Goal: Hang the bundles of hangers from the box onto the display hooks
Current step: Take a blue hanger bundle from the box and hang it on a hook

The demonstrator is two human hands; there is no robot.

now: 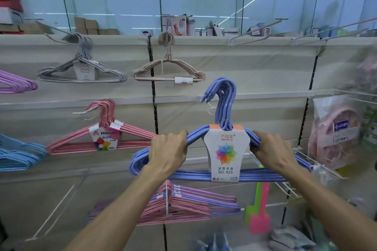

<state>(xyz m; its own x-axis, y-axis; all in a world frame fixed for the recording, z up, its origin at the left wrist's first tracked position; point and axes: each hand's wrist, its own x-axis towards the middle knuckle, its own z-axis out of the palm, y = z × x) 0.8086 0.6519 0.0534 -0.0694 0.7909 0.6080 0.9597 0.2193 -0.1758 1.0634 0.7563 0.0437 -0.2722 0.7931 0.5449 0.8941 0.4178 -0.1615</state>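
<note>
A bundle of blue-violet hangers (223, 106) with a white label card reading "NO. 829" is held up in front of the display wall. My left hand (168, 152) grips its left shoulder and my right hand (271, 152) grips its right shoulder. The bundle's hooks curl over at the tip of a white display hook (210, 107) on the middle rail; whether they rest on it is unclear. No box is in view.
Bundles hang on other hooks: grey (81, 67), beige (168, 67), pink (102, 134), lilac (14, 82) and light blue (18, 155) at the left, mixed pink and violet (183, 204) below. Bare long hooks (259, 30) jut out top right. Bagged pink goods (334, 130) hang right.
</note>
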